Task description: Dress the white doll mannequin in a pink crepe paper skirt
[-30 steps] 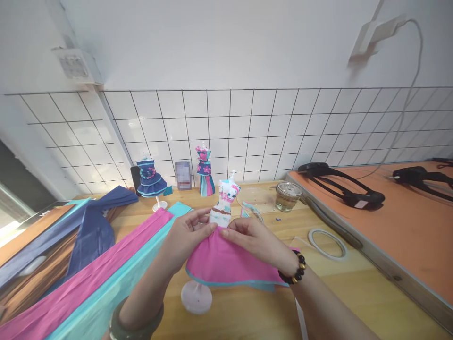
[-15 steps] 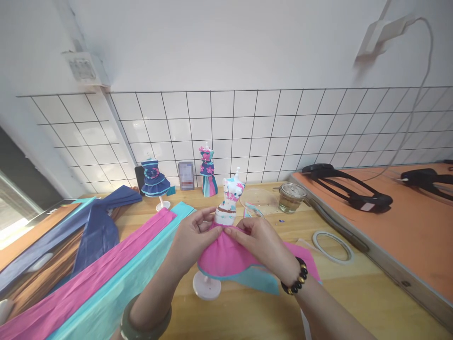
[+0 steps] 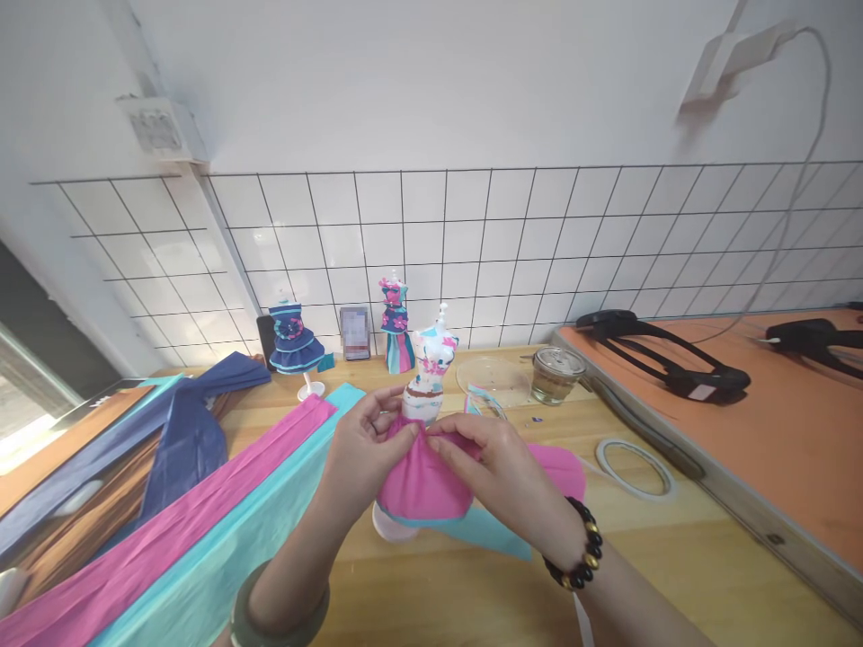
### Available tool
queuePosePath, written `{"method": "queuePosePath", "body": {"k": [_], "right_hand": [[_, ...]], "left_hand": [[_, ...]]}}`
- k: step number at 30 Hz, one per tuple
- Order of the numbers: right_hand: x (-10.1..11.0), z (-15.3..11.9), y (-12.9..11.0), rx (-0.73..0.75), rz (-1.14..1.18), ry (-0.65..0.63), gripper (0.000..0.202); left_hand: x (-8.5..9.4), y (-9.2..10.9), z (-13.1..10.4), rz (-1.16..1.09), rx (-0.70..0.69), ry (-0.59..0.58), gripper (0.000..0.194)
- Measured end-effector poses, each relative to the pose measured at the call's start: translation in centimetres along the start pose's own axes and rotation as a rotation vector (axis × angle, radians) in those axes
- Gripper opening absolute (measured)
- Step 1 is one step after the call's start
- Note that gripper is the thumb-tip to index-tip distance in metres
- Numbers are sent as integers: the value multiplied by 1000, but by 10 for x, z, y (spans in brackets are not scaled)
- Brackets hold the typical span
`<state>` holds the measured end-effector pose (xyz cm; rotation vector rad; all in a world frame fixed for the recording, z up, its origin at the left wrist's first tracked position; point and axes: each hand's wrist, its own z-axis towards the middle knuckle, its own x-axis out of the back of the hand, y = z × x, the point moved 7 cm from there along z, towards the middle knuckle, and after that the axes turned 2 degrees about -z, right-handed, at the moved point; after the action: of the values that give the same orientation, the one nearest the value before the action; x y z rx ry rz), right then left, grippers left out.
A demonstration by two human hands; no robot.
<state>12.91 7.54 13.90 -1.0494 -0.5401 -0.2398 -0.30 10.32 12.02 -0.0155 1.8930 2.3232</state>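
Observation:
A small white dress form [image 3: 433, 359] with pink and teal patches on its bodice leans to the right between my hands. Around its lower part hangs pink fabric [image 3: 424, 485] with a teal edge, bunched into folds at the top. My left hand [image 3: 364, 445] pinches the fabric's upper edge against the form from the left. From the right, my right hand [image 3: 495, 458] pinches the same edge close by, thumb and index finger together. The rest of the fabric trails rightward behind my right wrist. Part of the form's white base [image 3: 393, 523] shows below the skirt.
Pink cloth [image 3: 222, 485], teal cloth [image 3: 270, 494] and navy cloth [image 3: 185, 440] lie at left. Two dressed mini forms [image 3: 294, 340] [image 3: 395, 328] and a phone [image 3: 354, 332] stand behind. A glass jar [image 3: 557, 376], tape roll [image 3: 635, 469] and black headset [image 3: 664, 355] are at right.
The dress form has shifted slightly up and left. The pink fabric is gathered into tighter folds at the top, and its trailing end at right has drawn in. Both hands still pinch it.

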Motion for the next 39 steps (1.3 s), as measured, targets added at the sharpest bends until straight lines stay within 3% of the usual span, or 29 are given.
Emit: {"method": "queuePosePath", "body": {"k": [4, 13, 29, 34, 39], "right_hand": [[2, 3, -1, 25, 23, 10, 19], [7, 2, 9, -79, 42, 114, 12], [12, 0, 6, -71, -24, 196, 9], [7, 2, 5, -74, -43, 167, 10], [7, 0, 11, -89, -84, 217, 11]], "left_hand": [[-1, 1, -1, -23, 27, 6, 42], [-4, 2, -4, -66, 59, -16, 43], [-7, 0, -4, -98, 84, -74, 42], [-6, -3, -3, -106, 78, -27, 41], [-6, -7, -3, -109, 90, -5, 44]]}}
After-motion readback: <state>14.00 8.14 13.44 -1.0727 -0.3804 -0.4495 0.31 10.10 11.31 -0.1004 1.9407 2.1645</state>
